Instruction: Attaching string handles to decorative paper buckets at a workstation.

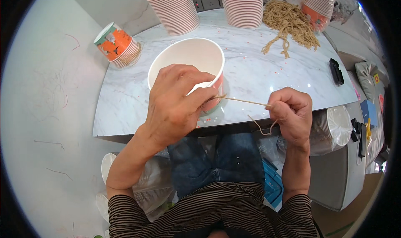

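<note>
A large white paper bucket (209,50) with a reddish printed outside stands on the table near its front edge. My left hand (175,98) is closed over the near side of the bucket, its index finger by the rim and its thumb against the outer wall. From that thumb tip a thin tan twine (244,101) runs taut to my right hand (291,110). There the thumb and curled fingers pinch it, and a loose end hangs below them. The left hand hides the bucket's near wall and the tips of some fingers.
Stacked orange-printed paper buckets (173,12) stand at the back, with a second stack (242,8) beside them. A smaller stack (119,45) leans at the left. A heap of twine (288,20) and a black object (336,71) lie rightward on the marble-patterned table (121,100). Wrapped bowls (334,129) sit below right.
</note>
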A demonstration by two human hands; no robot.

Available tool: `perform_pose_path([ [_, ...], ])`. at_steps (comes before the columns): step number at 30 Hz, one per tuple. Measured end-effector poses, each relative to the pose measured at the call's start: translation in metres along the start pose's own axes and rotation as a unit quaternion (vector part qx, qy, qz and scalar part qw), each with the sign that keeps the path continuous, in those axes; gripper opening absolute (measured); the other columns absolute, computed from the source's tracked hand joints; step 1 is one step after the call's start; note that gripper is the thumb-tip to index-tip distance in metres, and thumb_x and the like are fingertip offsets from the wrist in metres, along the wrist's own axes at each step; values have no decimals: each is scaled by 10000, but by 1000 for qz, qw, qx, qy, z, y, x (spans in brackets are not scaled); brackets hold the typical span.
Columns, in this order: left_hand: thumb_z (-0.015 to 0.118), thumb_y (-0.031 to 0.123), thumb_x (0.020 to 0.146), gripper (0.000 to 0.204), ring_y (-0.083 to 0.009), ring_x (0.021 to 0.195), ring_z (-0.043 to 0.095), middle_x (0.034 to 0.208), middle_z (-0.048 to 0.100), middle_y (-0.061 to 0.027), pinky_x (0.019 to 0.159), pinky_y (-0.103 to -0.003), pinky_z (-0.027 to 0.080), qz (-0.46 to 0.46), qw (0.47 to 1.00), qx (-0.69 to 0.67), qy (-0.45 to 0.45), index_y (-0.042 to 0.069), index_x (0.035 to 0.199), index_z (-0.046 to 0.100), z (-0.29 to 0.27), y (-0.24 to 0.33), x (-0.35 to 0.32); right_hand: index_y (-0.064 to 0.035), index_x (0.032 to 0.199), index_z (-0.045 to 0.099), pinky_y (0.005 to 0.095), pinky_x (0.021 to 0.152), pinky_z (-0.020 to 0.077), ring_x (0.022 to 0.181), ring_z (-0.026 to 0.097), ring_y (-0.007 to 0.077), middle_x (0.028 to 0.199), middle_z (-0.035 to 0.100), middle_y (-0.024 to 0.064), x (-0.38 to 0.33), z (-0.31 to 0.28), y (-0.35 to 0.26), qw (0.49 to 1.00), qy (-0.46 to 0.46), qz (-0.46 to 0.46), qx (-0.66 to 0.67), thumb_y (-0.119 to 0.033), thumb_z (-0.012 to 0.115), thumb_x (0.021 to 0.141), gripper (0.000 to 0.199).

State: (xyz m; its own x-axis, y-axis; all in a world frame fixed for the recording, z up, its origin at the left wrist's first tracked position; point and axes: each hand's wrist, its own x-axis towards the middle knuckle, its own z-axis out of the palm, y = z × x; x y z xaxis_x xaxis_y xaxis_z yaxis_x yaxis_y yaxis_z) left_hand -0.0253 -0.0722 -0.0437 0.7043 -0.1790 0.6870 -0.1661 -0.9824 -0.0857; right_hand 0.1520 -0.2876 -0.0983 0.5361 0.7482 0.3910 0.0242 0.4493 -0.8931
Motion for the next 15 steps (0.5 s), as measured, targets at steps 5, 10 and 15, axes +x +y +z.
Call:
perform_pose_path([
  [5,850,70,712,316,-297,998,673,1084,742,-53,919,-426,516,-35,999,-6,29,83,1017,768,7,12,5,53,972,758,191,561,364,648,507,19,769,672,-10,-1,1,2,1000,-1,17,0,-54,764,940,112],
  [10,861,84,694,291,-257,953,679,1003,742,-34,905,-418,514,-6,999,-9,49,79,970,768,11,12,12,51,972,759,191,551,360,637,501,16,765,671,-10,-3,-1,-1,1000,1,17,3,-49,764,937,105],
  [15,856,71,688,243,-231,911,678,930,732,-12,887,-410,512,-4,999,2,40,86,911,759,13,13,13,49,965,760,189,556,369,638,509,19,764,673,-11,-4,3,-5,1000,-2,19,7,-51,764,938,103],
])
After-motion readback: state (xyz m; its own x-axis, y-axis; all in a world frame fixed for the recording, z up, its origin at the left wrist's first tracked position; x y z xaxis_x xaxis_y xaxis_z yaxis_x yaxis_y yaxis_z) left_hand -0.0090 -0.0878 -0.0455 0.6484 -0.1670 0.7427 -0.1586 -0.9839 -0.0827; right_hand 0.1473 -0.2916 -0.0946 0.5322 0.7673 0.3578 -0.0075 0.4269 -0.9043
